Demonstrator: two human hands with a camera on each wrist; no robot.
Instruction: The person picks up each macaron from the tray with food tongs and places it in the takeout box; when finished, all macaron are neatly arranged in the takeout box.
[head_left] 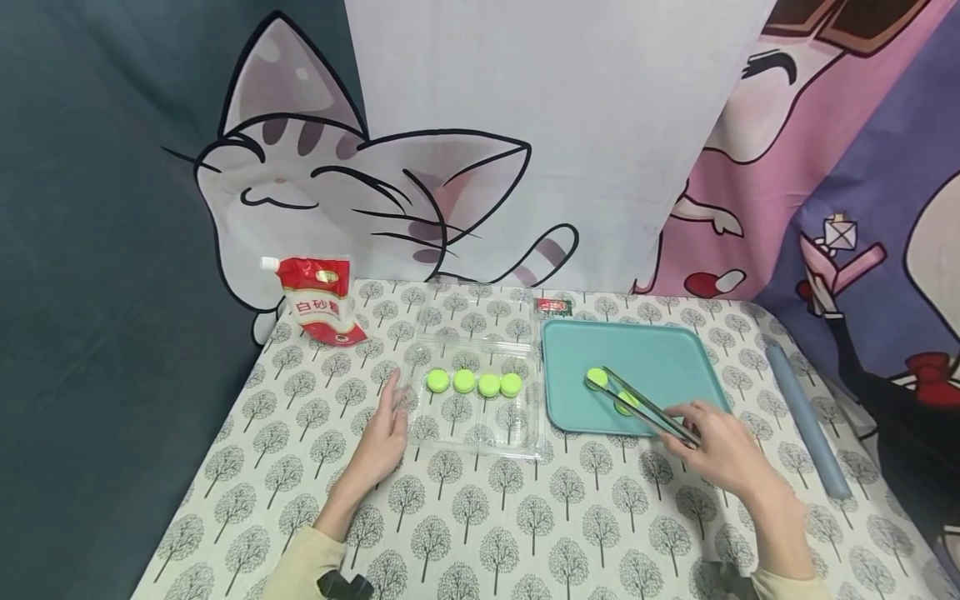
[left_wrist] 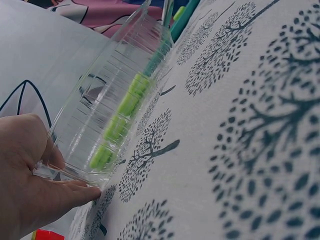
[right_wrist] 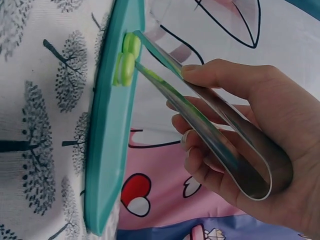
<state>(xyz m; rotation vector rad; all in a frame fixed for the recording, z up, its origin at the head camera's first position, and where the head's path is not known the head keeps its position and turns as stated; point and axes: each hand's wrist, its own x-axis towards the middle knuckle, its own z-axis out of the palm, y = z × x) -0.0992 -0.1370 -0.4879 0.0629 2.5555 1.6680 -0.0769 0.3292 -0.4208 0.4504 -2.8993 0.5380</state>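
My right hand [head_left: 716,446] grips metal tongs [right_wrist: 220,122], thumb on one arm and fingers round the other. The tong tips stand apart, close over two green macarons [head_left: 597,378] on the teal tray [head_left: 667,358]. In the right wrist view these macarons sit side by side near the tips. My left hand [head_left: 386,437] pinches the left wall of a clear plastic box [head_left: 457,437], thumb and fingers at its edge. Several green macarons [head_left: 464,381] stand in a row inside the box, and its clear lid [head_left: 480,321] lies folded back behind.
A red and white spouted bag [head_left: 321,300] stands at the back left. Behind the tray's left corner lies a small red and green packet [head_left: 555,307]. A blue-grey stick [head_left: 807,421] lies along the right side of the tree-print tablecloth [head_left: 465,517].
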